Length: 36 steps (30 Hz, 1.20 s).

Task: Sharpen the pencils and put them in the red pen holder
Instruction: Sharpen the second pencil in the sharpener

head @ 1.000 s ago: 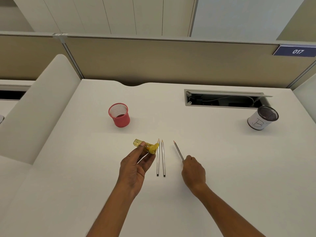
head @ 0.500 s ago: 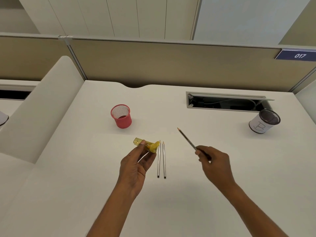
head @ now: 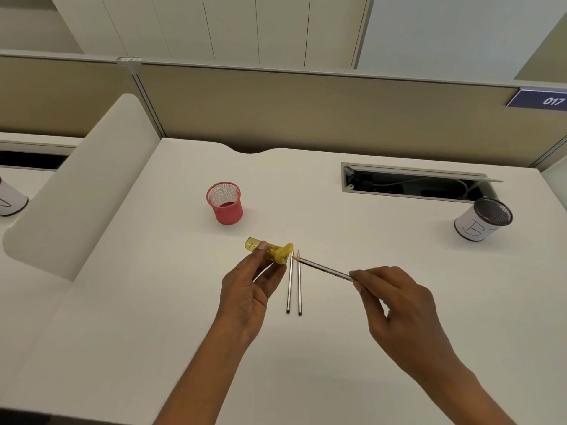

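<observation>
My left hand [head: 248,289] holds a yellow see-through sharpener [head: 270,250] above the white desk, its round end facing right. In my right hand [head: 395,305] is a grey pencil [head: 325,268], pinched by its rear end and slanting up to the left. Its tip sits just beside the sharpener's round end. Two more pencils [head: 294,286] lie side by side on the desk between my hands, tips pointing away from me. The red mesh pen holder [head: 225,203] stands upright farther back on the left, with nothing visible in it.
A dark mesh cup wrapped in white paper marked "B" [head: 480,219] stands at the far right. An open cable slot [head: 411,184] is set into the desk [head: 153,317] behind it. A white side panel [head: 79,191] rises on the left, a beige partition at the back.
My right hand picked the third pencil up off the desk, raised it, then swung its tip leftward to the sharpener. My left hand kept the sharpener nearly still.
</observation>
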Motion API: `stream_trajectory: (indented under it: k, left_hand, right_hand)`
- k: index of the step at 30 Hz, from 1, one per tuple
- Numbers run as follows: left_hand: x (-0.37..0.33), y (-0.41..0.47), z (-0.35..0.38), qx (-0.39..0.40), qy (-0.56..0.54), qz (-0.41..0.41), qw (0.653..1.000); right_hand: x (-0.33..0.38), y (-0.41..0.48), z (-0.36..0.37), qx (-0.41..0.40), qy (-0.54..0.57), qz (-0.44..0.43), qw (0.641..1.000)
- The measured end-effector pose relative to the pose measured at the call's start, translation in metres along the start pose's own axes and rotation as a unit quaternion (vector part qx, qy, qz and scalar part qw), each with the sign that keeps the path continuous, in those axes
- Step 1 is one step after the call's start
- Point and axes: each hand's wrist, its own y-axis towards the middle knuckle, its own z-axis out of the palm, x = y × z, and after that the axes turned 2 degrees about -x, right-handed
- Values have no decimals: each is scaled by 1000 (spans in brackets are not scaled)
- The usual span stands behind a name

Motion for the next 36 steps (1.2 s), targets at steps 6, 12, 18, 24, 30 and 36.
stream_trajectory:
  k: [6, 12, 18, 24, 30, 36]
  left_hand:
    - [-2, -4, -2, -3, -6, 3, 1000]
    - [-1, -5, -2, 5, 2, 10, 1000]
    - [0, -7, -2, 25, 11, 13, 1000]
    - [0, -10, 0, 23, 16, 8, 1000]
    - [-5, -9, 2, 15, 25, 6, 1000]
    - [-5, -10, -1, 26, 37, 12, 999]
  right_hand:
    - [6, -3, 5, 16, -31, -20, 999]
    - [12, -2, 7, 9, -35, -35, 999]
    - [17, 0, 10, 18, -63, -41, 997]
    - [17, -1, 17, 5, -96, -74, 993]
    - [12, -5, 23, 2, -135, -115, 984]
    - [9, -9, 24, 10, -155, -135, 979]
